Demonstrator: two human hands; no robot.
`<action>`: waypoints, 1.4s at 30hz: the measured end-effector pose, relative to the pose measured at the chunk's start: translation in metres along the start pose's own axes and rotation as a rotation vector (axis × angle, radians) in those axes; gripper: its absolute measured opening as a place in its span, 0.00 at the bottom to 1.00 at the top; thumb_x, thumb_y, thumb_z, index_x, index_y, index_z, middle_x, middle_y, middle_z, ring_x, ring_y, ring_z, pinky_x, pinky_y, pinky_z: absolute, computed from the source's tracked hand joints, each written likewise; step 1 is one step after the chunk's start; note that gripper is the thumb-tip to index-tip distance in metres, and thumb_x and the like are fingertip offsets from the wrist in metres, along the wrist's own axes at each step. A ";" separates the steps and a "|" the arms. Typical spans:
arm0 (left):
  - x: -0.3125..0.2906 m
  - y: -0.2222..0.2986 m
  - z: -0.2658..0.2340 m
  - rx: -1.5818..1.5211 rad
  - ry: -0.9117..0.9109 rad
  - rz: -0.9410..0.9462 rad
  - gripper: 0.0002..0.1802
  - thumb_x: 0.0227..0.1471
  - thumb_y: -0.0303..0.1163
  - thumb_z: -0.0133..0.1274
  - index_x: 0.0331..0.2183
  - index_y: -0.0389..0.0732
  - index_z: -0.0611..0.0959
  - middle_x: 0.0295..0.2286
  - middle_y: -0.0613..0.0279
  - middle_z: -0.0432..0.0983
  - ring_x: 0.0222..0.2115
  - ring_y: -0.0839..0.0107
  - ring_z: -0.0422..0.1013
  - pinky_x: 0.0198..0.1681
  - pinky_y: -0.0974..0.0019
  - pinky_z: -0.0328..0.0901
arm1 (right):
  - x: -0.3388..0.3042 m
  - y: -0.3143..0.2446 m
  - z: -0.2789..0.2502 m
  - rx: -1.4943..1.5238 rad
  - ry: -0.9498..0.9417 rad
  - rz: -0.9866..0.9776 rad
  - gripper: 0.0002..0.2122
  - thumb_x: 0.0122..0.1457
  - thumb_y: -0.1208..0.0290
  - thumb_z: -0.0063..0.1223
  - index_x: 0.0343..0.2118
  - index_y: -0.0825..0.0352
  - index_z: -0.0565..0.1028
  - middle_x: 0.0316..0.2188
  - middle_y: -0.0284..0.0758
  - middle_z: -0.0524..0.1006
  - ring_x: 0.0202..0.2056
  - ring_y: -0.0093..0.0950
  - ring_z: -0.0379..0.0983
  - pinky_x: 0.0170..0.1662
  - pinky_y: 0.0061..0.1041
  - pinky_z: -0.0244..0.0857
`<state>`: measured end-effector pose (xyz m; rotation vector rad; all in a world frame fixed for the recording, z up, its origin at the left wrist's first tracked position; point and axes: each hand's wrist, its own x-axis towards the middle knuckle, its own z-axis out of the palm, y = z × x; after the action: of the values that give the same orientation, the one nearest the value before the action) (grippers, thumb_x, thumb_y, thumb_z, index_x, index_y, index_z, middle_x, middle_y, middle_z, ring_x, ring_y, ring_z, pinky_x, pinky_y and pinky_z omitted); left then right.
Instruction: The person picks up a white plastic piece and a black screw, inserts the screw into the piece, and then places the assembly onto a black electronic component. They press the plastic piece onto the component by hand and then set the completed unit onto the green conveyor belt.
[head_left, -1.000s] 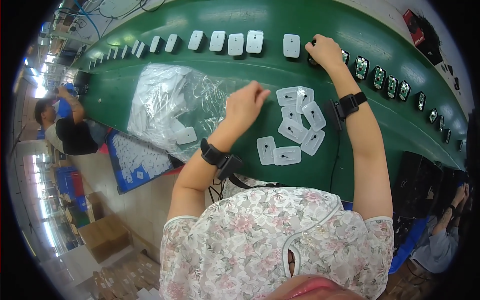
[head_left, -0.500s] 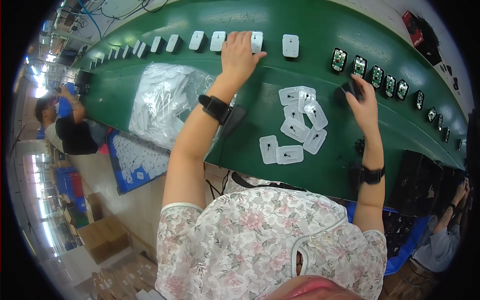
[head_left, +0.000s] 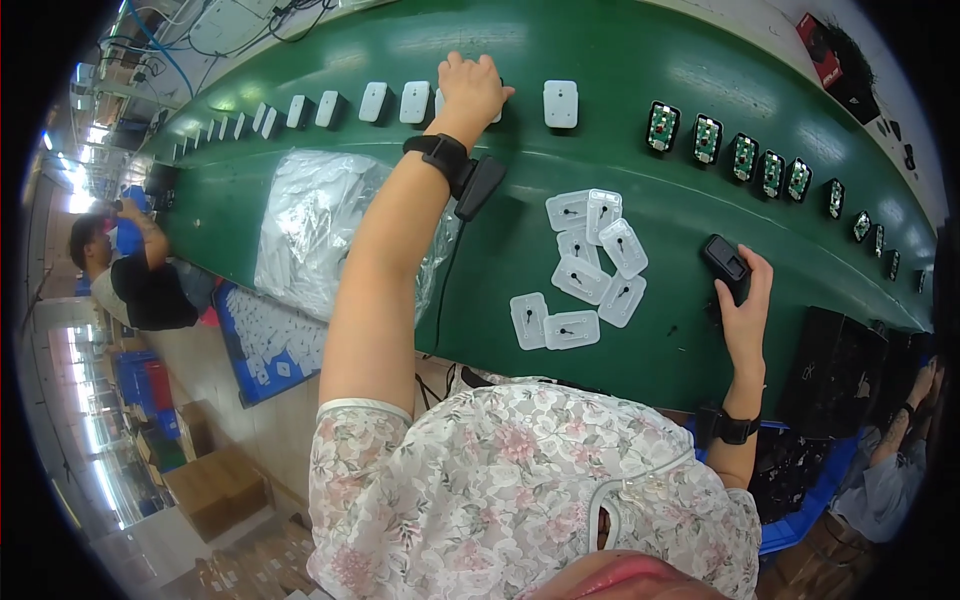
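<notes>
My left hand (head_left: 470, 95) is at the far side of the table, its fingers curled over a white-topped case (head_left: 497, 112) that is mostly hidden beneath it. Similar white-topped cases (head_left: 415, 103) stand in a row to its left, and one more white-topped case (head_left: 561, 104) stands to its right. Closer to me on the right, my right hand (head_left: 745, 305) grips a black plastic case (head_left: 725, 262) between thumb and fingers, its hollow side up. Between my hands lie several translucent white covers (head_left: 582, 279), each with a small dark piece on it.
Black cases with green circuit boards (head_left: 744, 157) line the far right. A clear plastic bag of white parts (head_left: 322, 225) lies at left. Below the table edge are a blue bin of white pieces (head_left: 265, 335) and a black box (head_left: 832, 370). Other people sit at both sides.
My right hand has drawn the black case nearer to me, away from the circuit-board row. My left hand stays at the white-topped row, its fingers more curled. The view has shifted slightly.
</notes>
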<state>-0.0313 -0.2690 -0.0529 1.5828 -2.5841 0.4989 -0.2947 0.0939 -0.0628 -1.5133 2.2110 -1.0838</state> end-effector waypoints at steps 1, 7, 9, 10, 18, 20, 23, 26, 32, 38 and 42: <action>0.001 0.000 0.001 -0.024 -0.040 -0.007 0.28 0.42 0.54 0.56 0.33 0.38 0.76 0.30 0.55 0.77 0.39 0.56 0.66 0.40 0.59 0.59 | 0.000 -0.008 -0.002 -0.070 0.006 -0.012 0.22 0.50 0.80 0.53 0.49 0.70 0.64 0.50 0.39 0.63 0.52 0.34 0.60 0.57 0.30 0.52; 0.000 -0.003 -0.005 -0.095 -0.025 -0.018 0.27 0.39 0.45 0.61 0.38 0.39 0.73 0.29 0.55 0.77 0.40 0.57 0.65 0.41 0.59 0.57 | 0.007 -0.043 -0.007 -0.051 0.244 -0.189 0.20 0.52 0.77 0.52 0.49 0.68 0.66 0.48 0.39 0.67 0.51 0.34 0.61 0.56 0.29 0.52; -0.004 -0.006 -0.008 -0.132 0.025 -0.003 0.27 0.37 0.43 0.62 0.38 0.38 0.73 0.29 0.54 0.77 0.39 0.56 0.65 0.40 0.58 0.58 | 0.013 -0.061 -0.008 0.008 0.223 -0.228 0.19 0.53 0.77 0.52 0.49 0.68 0.66 0.48 0.38 0.67 0.51 0.32 0.62 0.55 0.29 0.53; -0.006 -0.008 -0.010 -0.167 0.071 0.004 0.28 0.36 0.42 0.63 0.37 0.38 0.72 0.28 0.54 0.77 0.38 0.55 0.66 0.39 0.57 0.59 | 0.017 -0.069 -0.006 0.072 0.194 -0.272 0.18 0.54 0.76 0.51 0.49 0.69 0.66 0.47 0.38 0.68 0.50 0.31 0.63 0.54 0.28 0.53; -0.087 0.044 -0.127 -0.567 0.327 0.414 0.33 0.34 0.30 0.64 0.45 0.39 0.70 0.31 0.54 0.72 0.35 0.55 0.64 0.40 0.58 0.60 | 0.072 -0.116 0.062 1.056 -0.331 0.043 0.23 0.62 0.57 0.42 0.54 0.68 0.61 0.48 0.39 0.67 0.48 0.29 0.66 0.50 0.27 0.61; -0.120 0.062 -0.142 -0.617 0.271 0.545 0.38 0.29 0.28 0.64 0.47 0.40 0.69 0.31 0.58 0.70 0.35 0.58 0.64 0.39 0.59 0.59 | 0.073 -0.119 0.081 1.309 -0.488 0.140 0.22 0.62 0.57 0.43 0.53 0.66 0.63 0.43 0.35 0.70 0.44 0.22 0.67 0.45 0.23 0.64; -0.148 0.072 -0.145 -0.627 0.268 0.615 0.40 0.31 0.29 0.62 0.50 0.36 0.65 0.33 0.58 0.69 0.37 0.60 0.63 0.41 0.59 0.59 | 0.062 -0.126 0.086 1.183 -0.618 0.180 0.20 0.60 0.60 0.47 0.50 0.68 0.66 0.43 0.33 0.70 0.43 0.21 0.67 0.44 0.21 0.64; -0.157 0.074 -0.139 -0.686 0.258 0.571 0.43 0.31 0.30 0.62 0.52 0.36 0.65 0.33 0.58 0.69 0.39 0.60 0.63 0.42 0.60 0.59 | 0.048 -0.127 0.089 1.117 -0.524 0.177 0.17 0.58 0.66 0.51 0.47 0.69 0.68 0.42 0.32 0.70 0.42 0.20 0.67 0.43 0.20 0.64; -0.160 0.074 -0.135 -0.829 0.379 0.436 0.37 0.37 0.27 0.61 0.50 0.35 0.66 0.34 0.57 0.69 0.38 0.62 0.65 0.40 0.61 0.63 | 0.043 -0.128 0.084 1.379 -0.370 0.284 0.18 0.57 0.68 0.52 0.48 0.68 0.65 0.43 0.35 0.70 0.43 0.23 0.68 0.45 0.22 0.65; -0.194 0.077 -0.111 -2.039 -0.333 0.007 0.18 0.58 0.31 0.45 0.47 0.33 0.64 0.36 0.53 0.71 0.34 0.66 0.73 0.33 0.69 0.71 | 0.034 -0.134 0.078 1.461 -0.266 0.141 0.15 0.59 0.69 0.47 0.46 0.67 0.64 0.44 0.40 0.71 0.44 0.27 0.69 0.48 0.26 0.63; -0.195 0.087 -0.115 -2.137 -0.331 -0.071 0.17 0.58 0.29 0.43 0.47 0.32 0.63 0.36 0.50 0.71 0.33 0.63 0.75 0.34 0.65 0.72 | 0.027 -0.130 0.084 1.250 -0.214 -0.098 0.14 0.60 0.68 0.47 0.46 0.67 0.64 0.46 0.40 0.69 0.46 0.27 0.67 0.48 0.26 0.62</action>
<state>-0.0288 -0.0304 -0.0085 0.6645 -1.3590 -1.8789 -0.1674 0.0099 -0.0253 -1.0240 0.8777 -1.7115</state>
